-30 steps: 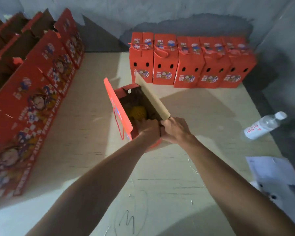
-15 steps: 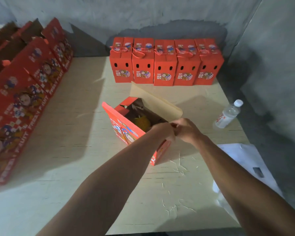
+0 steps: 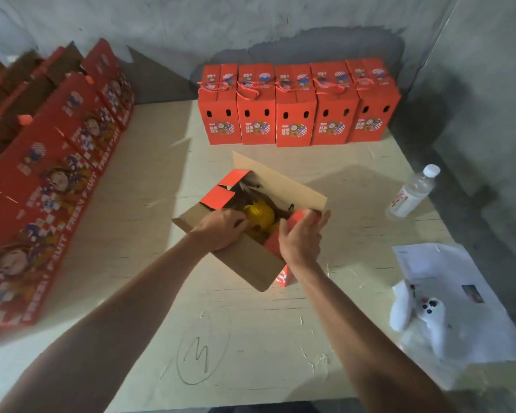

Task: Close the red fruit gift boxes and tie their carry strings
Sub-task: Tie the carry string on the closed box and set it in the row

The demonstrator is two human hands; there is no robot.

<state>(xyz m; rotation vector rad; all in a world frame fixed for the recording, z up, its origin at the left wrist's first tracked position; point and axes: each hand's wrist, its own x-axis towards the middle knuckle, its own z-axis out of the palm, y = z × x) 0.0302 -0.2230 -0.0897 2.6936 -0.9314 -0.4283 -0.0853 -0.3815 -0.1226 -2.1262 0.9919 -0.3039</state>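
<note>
An open red fruit gift box (image 3: 282, 277) stands in the middle of the table, turned at an angle, with its brown long flaps spread outward. Yellow netted fruit (image 3: 258, 215) shows inside. My left hand (image 3: 221, 229) lies over the near long flap (image 3: 245, 260), its fingers curled over the edge into the box beside the fruit. My right hand (image 3: 303, 238) grips the small red end flap (image 3: 298, 217) at the box's right end between thumb and fingers. The far long flap (image 3: 280, 181) stands up behind. No carry string is visible on this box.
Several closed boxes (image 3: 295, 114) with tied strings line the back wall. A row of open boxes (image 3: 51, 180) runs along the left. A water bottle (image 3: 411, 192) lies at the right, with paper (image 3: 447, 281) and a white plush toy (image 3: 420, 314) nearer me.
My hands, joined at the box's near right corner before, have parted. The near long flap has swung outward toward me, and my left hand has moved to the box's opening.
</note>
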